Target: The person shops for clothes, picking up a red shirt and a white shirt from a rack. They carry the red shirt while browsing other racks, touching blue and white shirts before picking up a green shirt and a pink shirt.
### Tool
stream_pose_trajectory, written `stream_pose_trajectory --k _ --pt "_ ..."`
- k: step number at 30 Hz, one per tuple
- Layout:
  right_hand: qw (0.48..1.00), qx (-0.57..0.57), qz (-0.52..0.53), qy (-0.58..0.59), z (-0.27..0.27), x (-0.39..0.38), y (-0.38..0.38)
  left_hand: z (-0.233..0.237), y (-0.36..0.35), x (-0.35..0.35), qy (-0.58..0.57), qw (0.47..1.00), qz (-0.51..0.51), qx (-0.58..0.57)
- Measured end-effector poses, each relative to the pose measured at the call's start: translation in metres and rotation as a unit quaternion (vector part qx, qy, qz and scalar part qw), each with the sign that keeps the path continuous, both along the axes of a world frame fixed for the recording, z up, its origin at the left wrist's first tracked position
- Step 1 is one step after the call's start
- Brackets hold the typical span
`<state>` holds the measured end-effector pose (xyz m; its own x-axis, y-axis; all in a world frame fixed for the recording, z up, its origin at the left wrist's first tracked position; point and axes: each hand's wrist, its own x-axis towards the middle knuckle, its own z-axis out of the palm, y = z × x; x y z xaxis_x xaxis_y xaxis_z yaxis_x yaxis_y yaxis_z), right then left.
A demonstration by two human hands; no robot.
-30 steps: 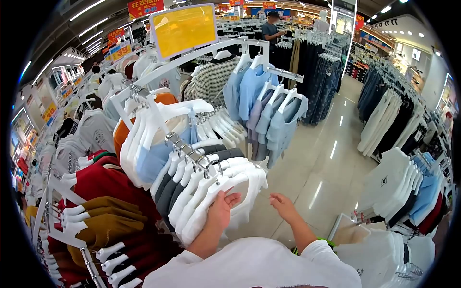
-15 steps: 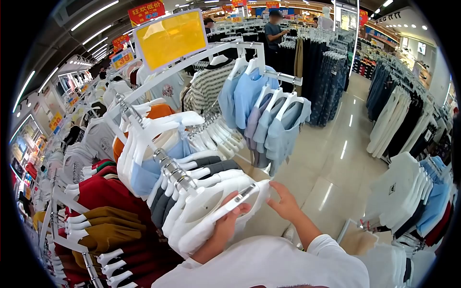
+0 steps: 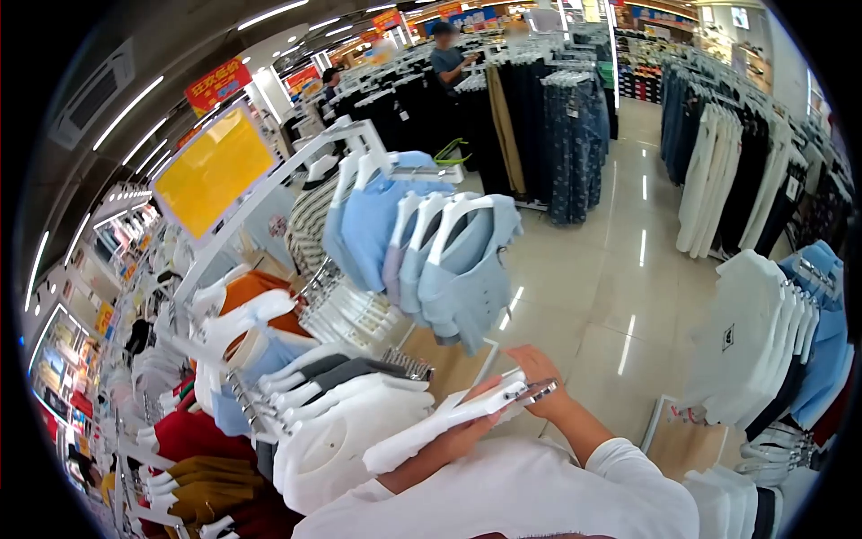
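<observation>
A white shirt on a white clothes hanger [image 3: 440, 419] is held low in front of my chest, apart from the rack. My left hand [image 3: 469, 435] is closed round the near side of it, with the fingers partly hidden. At its far end my right hand [image 3: 537, 373] is closed on the hanger and cloth, beside the metal hook [image 3: 542, 392]. Part of the right hand's grip is hidden by the hanger. To the left, several white shirts [image 3: 337, 440] hang on the rack, close to my left forearm.
Light blue tops [image 3: 462, 278] hang on the rack ahead. A yellow sign [image 3: 215, 171] stands above the rack's white frame. On the right are another rack with white shirts [image 3: 741, 337] and a row of trousers [image 3: 709, 180]. Tiled floor [image 3: 593, 296] runs between. A person [image 3: 449, 63] stands further back.
The held shirt and hanger have moved right, away from the shirts on the rack. My right hand has closed in near the hook. The view has turned, so the rack sits further left.
</observation>
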<state>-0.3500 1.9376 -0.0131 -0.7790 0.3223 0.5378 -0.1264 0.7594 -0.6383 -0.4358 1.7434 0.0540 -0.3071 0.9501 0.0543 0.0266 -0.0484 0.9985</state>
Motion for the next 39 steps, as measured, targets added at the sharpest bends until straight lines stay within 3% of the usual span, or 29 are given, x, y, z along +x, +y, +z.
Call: stream_pose_trajectory --k 5,10,17,28,32,39 --pt "0.998 -0.003 -0.054 0.039 -0.022 0.025 0.052 0.005 0.055 0.022 0.160 0.987 -0.031 0.012" --pt "0.992 0.008 -0.111 0.064 -0.012 0.049 0.078 0.007 0.095 0.031 0.187 0.980 -0.063 0.011" --pt "0.990 0.010 -0.120 0.077 -0.030 0.062 0.104 0.005 0.131 0.033 0.137 0.985 -0.106 -0.018" --pt "0.988 0.005 -0.152 0.026 -0.056 0.053 0.129 -0.016 0.169 -0.003 -0.113 0.974 -0.157 -0.121" --pt "0.985 0.034 -0.165 0.030 -0.044 0.037 0.146 -0.018 0.186 -0.030 -0.134 0.970 -0.169 -0.113" --pt "0.988 0.083 -0.123 -0.037 -0.012 -0.061 0.189 -0.023 0.204 -0.110 0.159 0.981 -0.102 0.036"
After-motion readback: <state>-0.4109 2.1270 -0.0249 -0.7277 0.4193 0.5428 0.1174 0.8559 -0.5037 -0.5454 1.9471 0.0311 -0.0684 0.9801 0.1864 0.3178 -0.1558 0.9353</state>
